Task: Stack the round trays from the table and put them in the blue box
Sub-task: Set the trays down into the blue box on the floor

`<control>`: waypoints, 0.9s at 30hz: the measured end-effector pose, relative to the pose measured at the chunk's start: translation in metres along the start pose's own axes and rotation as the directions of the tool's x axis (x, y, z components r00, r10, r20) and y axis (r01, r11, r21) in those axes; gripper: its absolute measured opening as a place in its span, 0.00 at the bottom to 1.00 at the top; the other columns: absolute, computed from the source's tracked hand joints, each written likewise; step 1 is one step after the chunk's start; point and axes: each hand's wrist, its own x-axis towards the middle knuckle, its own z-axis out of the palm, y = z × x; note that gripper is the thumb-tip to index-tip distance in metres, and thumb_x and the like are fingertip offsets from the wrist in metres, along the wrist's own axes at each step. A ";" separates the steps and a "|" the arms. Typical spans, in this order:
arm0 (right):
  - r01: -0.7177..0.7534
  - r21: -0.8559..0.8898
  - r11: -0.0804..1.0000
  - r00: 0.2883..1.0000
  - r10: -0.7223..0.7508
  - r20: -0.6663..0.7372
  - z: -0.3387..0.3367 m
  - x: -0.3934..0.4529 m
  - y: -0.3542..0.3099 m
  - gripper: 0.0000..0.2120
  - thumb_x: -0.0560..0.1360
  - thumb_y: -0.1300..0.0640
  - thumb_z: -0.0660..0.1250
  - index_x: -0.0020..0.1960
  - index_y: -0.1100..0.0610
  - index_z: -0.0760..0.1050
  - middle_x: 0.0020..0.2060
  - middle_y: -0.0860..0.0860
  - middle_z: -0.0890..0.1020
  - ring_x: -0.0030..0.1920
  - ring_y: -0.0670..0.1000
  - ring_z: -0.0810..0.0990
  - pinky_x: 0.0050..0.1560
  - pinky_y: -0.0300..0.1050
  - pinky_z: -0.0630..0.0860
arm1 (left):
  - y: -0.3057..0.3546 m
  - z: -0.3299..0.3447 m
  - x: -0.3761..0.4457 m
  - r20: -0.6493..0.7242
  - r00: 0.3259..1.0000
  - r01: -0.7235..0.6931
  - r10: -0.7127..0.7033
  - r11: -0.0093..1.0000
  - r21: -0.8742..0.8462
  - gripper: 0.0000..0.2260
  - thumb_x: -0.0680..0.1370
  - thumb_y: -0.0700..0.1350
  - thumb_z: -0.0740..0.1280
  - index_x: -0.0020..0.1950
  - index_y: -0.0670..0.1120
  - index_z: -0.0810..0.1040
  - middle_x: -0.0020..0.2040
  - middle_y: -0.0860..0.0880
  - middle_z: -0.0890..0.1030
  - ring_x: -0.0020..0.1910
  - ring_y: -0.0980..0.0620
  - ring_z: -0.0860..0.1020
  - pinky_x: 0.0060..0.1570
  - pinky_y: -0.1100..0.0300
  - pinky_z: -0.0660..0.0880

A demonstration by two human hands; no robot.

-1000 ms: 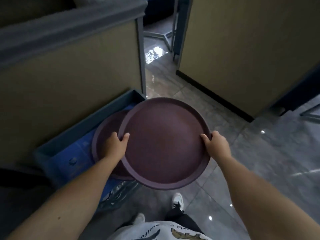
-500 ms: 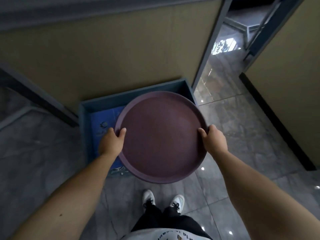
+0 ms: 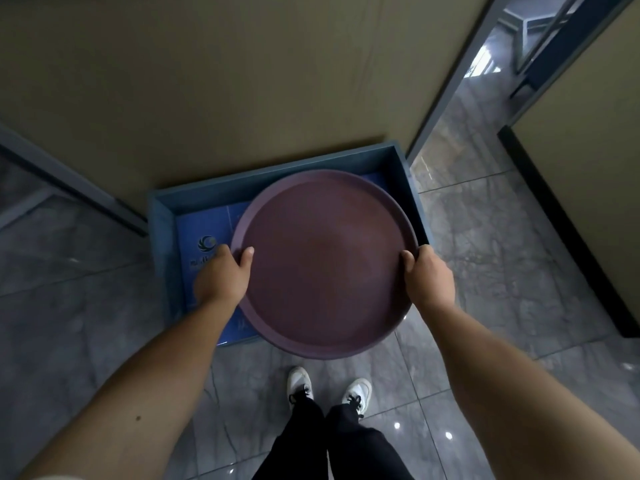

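Placement step: left hand and right hand, fingers closed on opposite rims, hold the round tray above the blue box; lowering it level inside comes next.

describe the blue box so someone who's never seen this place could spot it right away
Look along the tan wall panel to where it meets the grey tiled floor. The blue box sits there, flush against the wall's foot, left of the open doorway. It is the only blue, open-topped, shallow rectangle, with a white logo on its bright blue bottom.
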 end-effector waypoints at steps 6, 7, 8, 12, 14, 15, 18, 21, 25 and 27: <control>0.010 -0.075 0.997 1.000 -0.012 -0.027 0.013 0.002 0.000 0.14 0.80 0.48 0.55 0.43 0.58 0.64 0.41 0.60 0.79 0.40 0.65 0.78 0.35 0.50 0.68 | 0.000 0.008 0.006 0.010 0.999 -0.033 0.032 0.997 0.070 0.24 0.78 0.64 0.52 0.48 0.42 0.69 0.34 0.44 0.75 0.28 0.47 0.70 0.23 0.58 0.61; 0.007 -0.087 0.996 1.000 -0.009 -0.021 0.016 0.002 0.001 0.14 0.80 0.49 0.55 0.43 0.58 0.64 0.42 0.60 0.79 0.40 0.65 0.79 0.36 0.50 0.68 | 0.000 0.009 0.006 0.012 0.999 -0.036 0.036 0.997 0.075 0.24 0.78 0.64 0.52 0.48 0.42 0.68 0.36 0.44 0.76 0.29 0.46 0.71 0.24 0.58 0.61; 0.006 -0.093 0.996 1.000 -0.007 -0.017 0.018 0.002 0.001 0.13 0.80 0.50 0.55 0.43 0.58 0.63 0.43 0.61 0.79 0.41 0.65 0.79 0.36 0.50 0.68 | 0.000 0.010 0.007 0.015 0.999 -0.042 0.041 0.996 0.078 0.24 0.78 0.64 0.52 0.49 0.42 0.68 0.36 0.43 0.76 0.30 0.45 0.72 0.24 0.58 0.62; -0.002 -0.076 0.997 0.999 -0.001 -0.038 0.025 0.001 0.002 0.12 0.80 0.51 0.56 0.43 0.58 0.62 0.43 0.62 0.78 0.41 0.66 0.78 0.35 0.50 0.67 | 0.000 0.013 0.008 0.021 0.999 -0.041 0.040 0.998 0.043 0.23 0.79 0.62 0.53 0.50 0.42 0.69 0.37 0.43 0.77 0.31 0.43 0.74 0.24 0.57 0.63; -0.006 -0.069 0.998 0.999 0.003 -0.046 0.025 0.000 0.004 0.12 0.80 0.51 0.56 0.42 0.59 0.62 0.43 0.62 0.78 0.41 0.66 0.78 0.36 0.50 0.67 | 0.000 0.014 0.009 0.012 0.999 -0.040 0.040 0.999 0.008 0.22 0.79 0.61 0.54 0.49 0.42 0.69 0.37 0.43 0.76 0.31 0.43 0.73 0.25 0.57 0.62; -0.010 -0.069 0.998 0.999 0.006 -0.054 0.025 -0.001 0.005 0.12 0.80 0.51 0.56 0.42 0.59 0.62 0.43 0.62 0.78 0.40 0.65 0.78 0.36 0.50 0.66 | 0.000 0.016 0.009 0.005 0.999 -0.042 0.042 0.999 -0.009 0.22 0.79 0.61 0.54 0.49 0.42 0.69 0.37 0.43 0.76 0.31 0.44 0.72 0.24 0.57 0.61; -0.022 -0.088 0.996 0.996 0.014 -0.086 0.024 -0.007 0.007 0.12 0.80 0.53 0.56 0.42 0.59 0.62 0.43 0.62 0.79 0.40 0.65 0.78 0.36 0.49 0.64 | 0.002 0.018 0.011 -0.010 0.998 -0.055 0.054 0.998 -0.032 0.19 0.79 0.60 0.55 0.44 0.44 0.68 0.32 0.46 0.72 0.27 0.47 0.68 0.23 0.59 0.60; -0.024 -0.117 0.993 0.995 0.013 -0.095 0.025 -0.011 0.011 0.11 0.80 0.53 0.56 0.42 0.58 0.62 0.44 0.62 0.79 0.40 0.66 0.78 0.36 0.49 0.64 | 0.006 0.021 0.013 0.000 0.998 -0.067 0.067 0.997 -0.029 0.18 0.80 0.59 0.55 0.43 0.44 0.67 0.29 0.49 0.68 0.25 0.48 0.66 0.23 0.59 0.60; -0.018 -0.112 0.994 0.994 0.005 -0.113 0.028 -0.009 0.015 0.11 0.80 0.53 0.56 0.41 0.57 0.62 0.44 0.61 0.79 0.38 0.65 0.77 0.35 0.49 0.65 | 0.009 0.025 0.017 -0.010 0.996 -0.085 0.085 0.996 -0.026 0.17 0.80 0.58 0.55 0.42 0.44 0.66 0.31 0.47 0.70 0.26 0.46 0.68 0.24 0.58 0.60; -0.027 -0.097 0.995 0.992 0.014 -0.129 0.029 -0.007 0.015 0.11 0.79 0.53 0.55 0.40 0.56 0.62 0.43 0.60 0.79 0.37 0.65 0.77 0.35 0.49 0.66 | 0.008 0.026 0.019 -0.011 0.997 -0.080 0.080 0.996 -0.028 0.17 0.80 0.57 0.55 0.43 0.44 0.67 0.32 0.46 0.71 0.27 0.45 0.69 0.24 0.58 0.60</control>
